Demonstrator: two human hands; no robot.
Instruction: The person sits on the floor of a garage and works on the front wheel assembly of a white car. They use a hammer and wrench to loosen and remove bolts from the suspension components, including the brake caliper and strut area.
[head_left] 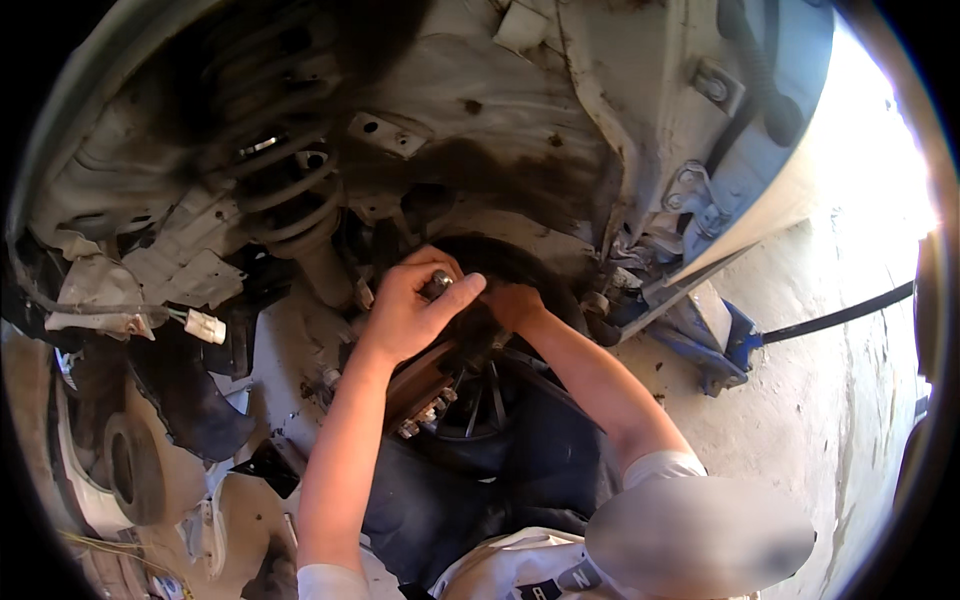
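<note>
My left hand (402, 308) is curled with its thumb stretched to the right. A shiny round metal piece (440, 282), perhaps the end of a tool, shows between its thumb and fingers; the rest of it is hidden. Close by on the right, my right hand (514, 306) has its fingers bent in toward dark parts, and what they grip does not show. Both hands are above a black wheel (470, 425) lying between my legs. Just below my left hand is a rusty brown metal part (418, 388), with several bolts or fittings (432, 412) along its lower edge.
A coil spring and strut (305, 215) hang at the upper left inside the dirty wheel well. A white connector (205, 326) dangles on a wire at left. At right, a blue jack (725, 350) with a black handle (840, 314) stands on the concrete. A tyre (132, 468) is at lower left.
</note>
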